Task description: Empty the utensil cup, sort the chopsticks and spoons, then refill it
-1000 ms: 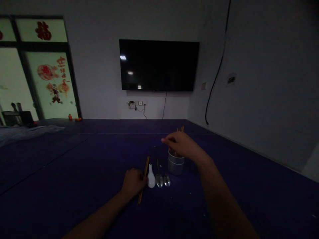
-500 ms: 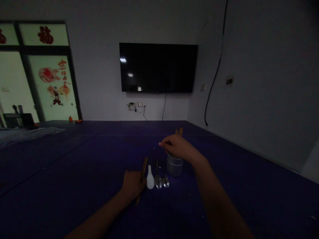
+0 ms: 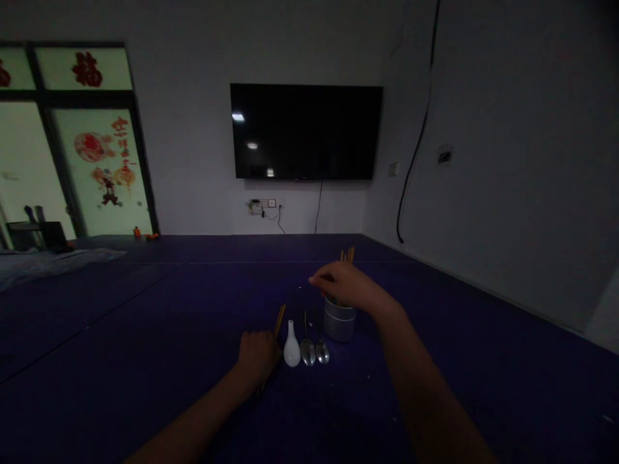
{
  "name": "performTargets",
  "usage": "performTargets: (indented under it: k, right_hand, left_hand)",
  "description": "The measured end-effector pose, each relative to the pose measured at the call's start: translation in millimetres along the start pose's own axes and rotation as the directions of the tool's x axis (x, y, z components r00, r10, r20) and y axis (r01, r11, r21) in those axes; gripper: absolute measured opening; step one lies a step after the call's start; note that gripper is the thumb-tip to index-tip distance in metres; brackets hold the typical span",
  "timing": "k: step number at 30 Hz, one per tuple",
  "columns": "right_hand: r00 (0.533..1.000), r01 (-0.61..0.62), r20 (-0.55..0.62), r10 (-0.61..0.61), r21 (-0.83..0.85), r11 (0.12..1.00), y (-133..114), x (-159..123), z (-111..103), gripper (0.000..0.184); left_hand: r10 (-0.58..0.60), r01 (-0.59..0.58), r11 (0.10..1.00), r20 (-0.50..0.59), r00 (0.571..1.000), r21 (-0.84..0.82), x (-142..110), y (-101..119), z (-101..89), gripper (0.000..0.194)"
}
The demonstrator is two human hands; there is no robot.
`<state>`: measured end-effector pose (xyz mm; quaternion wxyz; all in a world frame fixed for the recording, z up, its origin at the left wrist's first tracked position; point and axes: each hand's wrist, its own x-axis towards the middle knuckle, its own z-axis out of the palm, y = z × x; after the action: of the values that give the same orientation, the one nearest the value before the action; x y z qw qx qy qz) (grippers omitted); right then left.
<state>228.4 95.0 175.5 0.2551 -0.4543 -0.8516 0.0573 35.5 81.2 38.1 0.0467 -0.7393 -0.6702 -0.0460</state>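
Observation:
My left hand (image 3: 258, 357) is closed around a pair of wooden chopsticks (image 3: 280, 319) at the table's surface; their ends stick out above and below it. Just right of them lie a white soup spoon (image 3: 291, 351), a metal spoon (image 3: 308, 352) and a smaller metal spoon (image 3: 322, 352), side by side with handles pointing away from me. Over the rim of a grey round holder (image 3: 339, 324) hangs my right hand (image 3: 341, 283), fingers bent and pinched together. Whatever they may grip is hidden. More chopsticks (image 3: 347, 256) rise from the holder behind that hand.
A dark blue tabletop (image 3: 145, 335) stretches to the wall. Clear plastic sheeting (image 3: 62, 261) and a black box (image 3: 39, 235) are at the far left, with small orange objects (image 3: 145, 234) nearby. A television (image 3: 307, 132) hangs ahead, and a black cable (image 3: 416, 161) dangles at right.
The chopsticks' near ends have swung slightly left under my left hand, which has barely shifted. My right hand stays almost still over the holder.

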Motion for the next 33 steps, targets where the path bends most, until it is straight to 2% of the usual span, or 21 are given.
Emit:
performTargets:
  k: [4, 7, 11, 14, 17, 20, 24, 26, 27, 29, 31, 33]
  right_hand:
    - [1.000, -0.006, 0.004, 0.006, -0.006, 1.000, 2.4, 1.6, 1.8, 0.029]
    - [0.999, -0.022, 0.025, 0.022, 0.001, 1.000, 4.0, 4.4, 4.7, 0.031]
    - [0.997, -0.045, 0.060, 0.044, 0.011, 0.999, 5.5, 10.2, 12.7, 0.034]
    - [0.991, -0.093, 0.102, 0.086, 0.064, 0.994, 7.5, 15.4, 22.4, 0.039]
    - [0.980, -0.163, 0.143, 0.140, 0.164, 0.973, 11.1, 20.9, 33.7, 0.047]
    - [0.972, -0.188, 0.190, 0.136, 0.291, 0.938, 12.8, 25.5, 43.1, 0.049]
    - [0.970, -0.180, 0.233, 0.071, 0.491, 0.852, 7.8, 27.8, 47.9, 0.037]
    - [0.975, -0.167, 0.213, 0.058, 0.544, 0.822, 3.9, 27.1, 45.1, 0.034]
    - [0.981, -0.152, 0.183, 0.059, 0.552, 0.820, 2.4, 26.2, 42.0, 0.033]
    - [0.994, -0.112, 0.073, 0.086, 0.536, 0.837, 1.3, 23.6, 32.4, 0.031]
    - [0.987, -0.082, -0.084, 0.139, 0.476, 0.875, 3.6, 19.6, 19.0, 0.030]
    - [0.948, -0.069, -0.252, 0.193, 0.429, 0.901, 9.1, 14.1, 3.7, 0.034]
  left_hand:
    - [-0.041, 0.041, 0.999, -0.005, 0.999, -0.012, 4.8, -4.1, 2.8, 0.029]
    - [-0.062, 0.059, 0.997, -0.050, 0.997, -0.049, 9.3, -9.5, 3.3, 0.030]
    - [-0.057, 0.038, 0.994, -0.191, 0.980, -0.104, 10.9, -11.0, -2.1, 0.029]
    - [0.002, -0.046, 0.990, -0.322, 0.947, -0.130, 6.7, -4.3, -6.2, 0.028]
    - [0.082, -0.152, 0.980, -0.438, 0.895, -0.125, 0.4, 5.5, -4.4, 0.026]
    - [0.154, -0.249, 0.963, -0.541, 0.827, -0.106, -3.8, 11.8, 2.7, 0.024]
    - [0.227, -0.387, 0.918, -0.681, 0.696, -0.089, -6.7, 9.5, 11.1, 0.030]
    - [0.255, -0.461, 0.883, -0.731, 0.633, -0.091, -9.1, 5.9, 13.2, 0.034]
    - [0.262, -0.493, 0.864, -0.743, 0.616, -0.104, -10.5, 4.3, 14.2, 0.036]
    - [0.250, -0.525, 0.835, -0.735, 0.631, -0.167, -12.7, 2.2, 16.9, 0.039]
    - [0.188, -0.493, 0.826, -0.691, 0.698, -0.273, -12.6, 1.9, 21.1, 0.042]
    - [0.108, -0.425, 0.816, -0.621, 0.777, -0.391, -9.7, 2.5, 26.1, 0.044]
